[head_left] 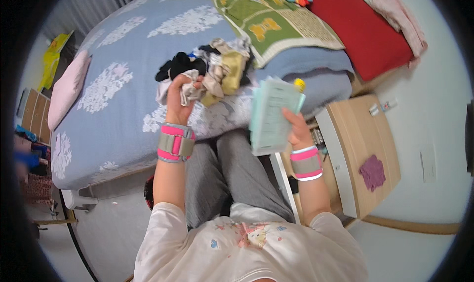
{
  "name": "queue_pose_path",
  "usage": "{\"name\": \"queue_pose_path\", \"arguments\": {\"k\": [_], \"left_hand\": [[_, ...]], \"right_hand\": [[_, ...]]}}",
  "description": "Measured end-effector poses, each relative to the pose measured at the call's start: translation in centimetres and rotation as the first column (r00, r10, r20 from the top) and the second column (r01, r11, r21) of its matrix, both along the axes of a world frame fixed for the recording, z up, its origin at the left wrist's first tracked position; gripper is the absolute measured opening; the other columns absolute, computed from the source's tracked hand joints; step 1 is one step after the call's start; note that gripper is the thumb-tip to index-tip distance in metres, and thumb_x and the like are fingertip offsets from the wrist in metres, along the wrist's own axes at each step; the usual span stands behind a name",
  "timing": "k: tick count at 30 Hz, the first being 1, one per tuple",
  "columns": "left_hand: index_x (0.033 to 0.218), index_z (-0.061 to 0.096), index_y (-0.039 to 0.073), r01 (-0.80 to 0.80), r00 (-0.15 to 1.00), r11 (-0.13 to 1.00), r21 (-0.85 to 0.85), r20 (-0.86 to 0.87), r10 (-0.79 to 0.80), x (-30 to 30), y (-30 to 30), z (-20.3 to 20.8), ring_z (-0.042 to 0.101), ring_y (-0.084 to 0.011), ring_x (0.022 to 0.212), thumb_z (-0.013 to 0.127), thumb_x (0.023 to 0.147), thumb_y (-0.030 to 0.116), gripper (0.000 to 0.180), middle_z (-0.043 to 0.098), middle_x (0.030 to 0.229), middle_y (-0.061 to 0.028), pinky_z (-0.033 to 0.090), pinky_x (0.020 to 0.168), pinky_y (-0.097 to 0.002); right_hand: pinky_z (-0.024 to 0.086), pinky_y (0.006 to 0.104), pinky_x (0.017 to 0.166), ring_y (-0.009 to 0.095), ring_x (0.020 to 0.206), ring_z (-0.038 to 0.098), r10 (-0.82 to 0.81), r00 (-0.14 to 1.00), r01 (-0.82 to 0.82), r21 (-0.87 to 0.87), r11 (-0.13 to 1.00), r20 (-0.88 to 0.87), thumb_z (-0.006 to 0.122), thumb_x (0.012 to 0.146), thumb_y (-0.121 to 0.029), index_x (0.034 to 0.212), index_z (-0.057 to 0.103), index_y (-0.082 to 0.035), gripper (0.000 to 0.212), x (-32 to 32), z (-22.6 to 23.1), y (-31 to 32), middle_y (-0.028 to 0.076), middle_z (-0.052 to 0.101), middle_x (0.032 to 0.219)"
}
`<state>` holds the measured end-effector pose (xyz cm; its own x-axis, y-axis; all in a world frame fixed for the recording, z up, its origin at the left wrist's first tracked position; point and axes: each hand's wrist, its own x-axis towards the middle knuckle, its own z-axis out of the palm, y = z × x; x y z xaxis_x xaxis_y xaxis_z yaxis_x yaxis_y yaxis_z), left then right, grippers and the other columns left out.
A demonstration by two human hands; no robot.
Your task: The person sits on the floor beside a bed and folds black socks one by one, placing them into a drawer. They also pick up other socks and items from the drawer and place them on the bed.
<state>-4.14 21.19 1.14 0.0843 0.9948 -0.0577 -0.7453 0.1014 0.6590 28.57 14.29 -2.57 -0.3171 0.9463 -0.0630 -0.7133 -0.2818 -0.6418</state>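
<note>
On the edge of the bed, my left hand (181,92) is closed around a pale beige cloth (189,88), a small sock-like piece. It belongs to a heap of small crumpled garments (215,77) in black, beige, yellow and white. My right hand (297,129) grips a pale green booklet or stack of papers (274,116), held upright over the bed's near edge, with the thumb on its front. A yellow round-topped thing (299,85) shows at its upper right corner; I cannot tell whether my hand holds that too.
An open drawer (336,158) with small things inside stands right of my legs, under a wooden cabinet top (363,134) bearing a purple cloth (373,173). A green patterned blanket (276,28) and red bedding (355,35) lie farther back. At left are a pink pillow (69,91) and white stool (79,199).
</note>
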Motion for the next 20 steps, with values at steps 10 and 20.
{"name": "queue_pose_path", "arguments": {"k": [10,20], "left_hand": [[0.121,0.053,0.001,-0.308,-0.282,0.746,0.591,-0.805,0.522,-17.7,3.0,-7.1,0.031,-0.0377,0.132,0.06,0.087,0.025,0.042,0.039,0.137,-0.0249,0.024,0.109,-0.0443],[0.141,0.037,0.022,0.451,-0.609,0.74,0.5,-0.433,0.664,-10.2,1.0,-10.8,0.016,-0.0345,0.139,0.054,0.086,0.044,0.061,0.029,0.148,-0.009,0.01,0.108,-0.0585]], "right_hand": [[0.054,0.0345,0.077,0.021,0.09,0.064,0.184,0.983,-0.185,0.191,0.964,0.026,0.063,0.082,-0.001,0.11,0.054,0.003,0.03,-27.4,2.8,14.2,0.012,0.064,0.101],[0.016,0.0446,0.112,0.037,0.137,0.021,-0.518,0.708,0.082,0.673,0.735,0.479,0.062,0.083,-0.022,0.14,0.026,0.002,0.071,-26.7,-5.6,3.3,0.028,0.03,0.141]]}}
